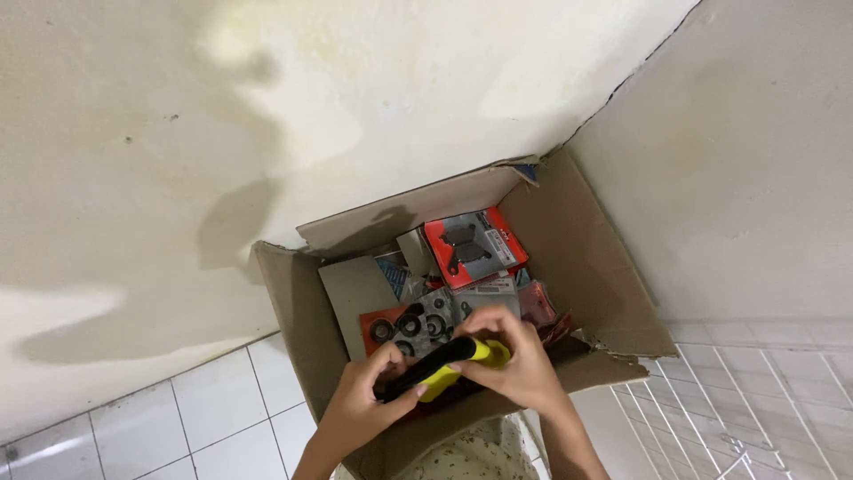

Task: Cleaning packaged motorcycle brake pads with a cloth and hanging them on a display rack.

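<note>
- My left hand (366, 396) sits low in the frame, left of centre, its fingers curled around the black end of a yellow-and-black tool (442, 367); the grip is closed on it.
- My right hand (514, 360) comes in from the lower right and folds over the yellow end of the same tool, fingers bent down across the top, so this hand too is shut on it.
- The tool lies between my two hands, its long axis running from lower left to upper right in the frame, black end toward my left hand, yellow end under my right.
- Neither hand is nearer than the other: both touch it, one at each end.
- The tool hangs just over the near edge of an open cardboard box (588, 258), which fills the middle of the frame.
- Inside the box, just beyond my fingers, lies a card of black rubber rings (410, 322); farther up sits a red blister pack (474, 246) with a grey part in it.
- A grey sheet of card (355, 286) leans at the box's left side.
- Around the box: a cream wall (133, 133) above, white floor tiles (213, 400) at lower left and lower right.
</note>
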